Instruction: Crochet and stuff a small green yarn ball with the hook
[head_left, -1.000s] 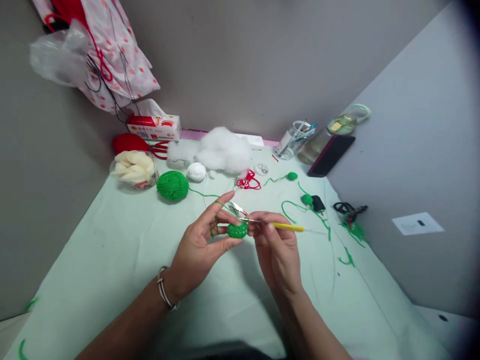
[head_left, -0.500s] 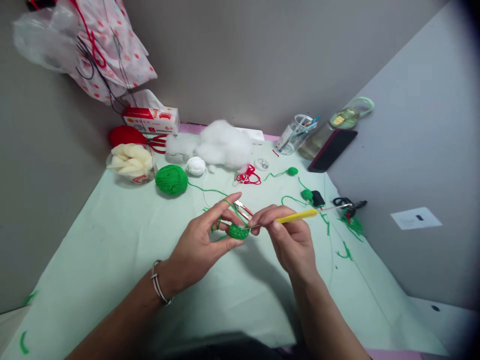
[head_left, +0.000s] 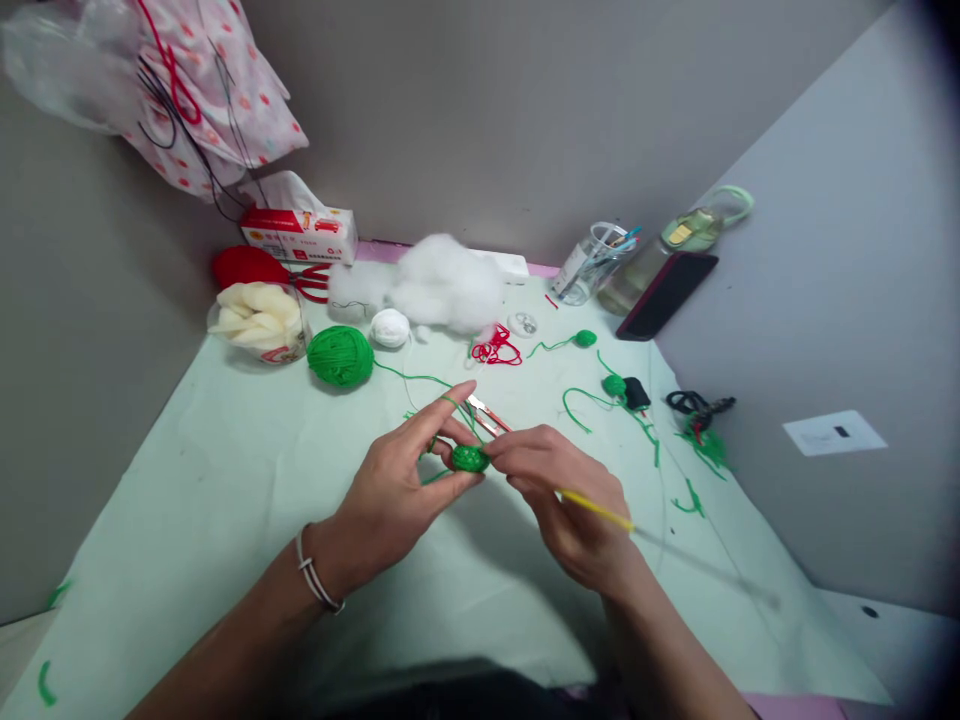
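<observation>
My left hand (head_left: 397, 490) pinches a small round green crochet piece (head_left: 470, 459) between thumb and fingers. Green yarn loops around its raised index finger and trails back to a green yarn ball (head_left: 340, 357). My right hand (head_left: 574, 505) has its fingertips against the right edge of the crochet piece. It grips a yellow-handled crochet hook (head_left: 598, 508), whose thin metal rear end slants down to the right, blurred; the working tip is hidden by the fingers. Just behind the hands lie orange-handled thread snips (head_left: 487, 415), partly covered.
White stuffing (head_left: 448, 285), a white yarn ball (head_left: 390, 328) and tangled red yarn (head_left: 496, 347) lie behind. A clear cup of tools (head_left: 590, 265), a bottle and a phone (head_left: 667, 295) stand back right. Small green crocheted pieces (head_left: 614, 386) and yarn scraps lie right.
My right hand has rolled over, so the hook's rear end has swung from pointing right and slightly up to down-right. The left hand still holds the crochet piece in nearly the same place.
</observation>
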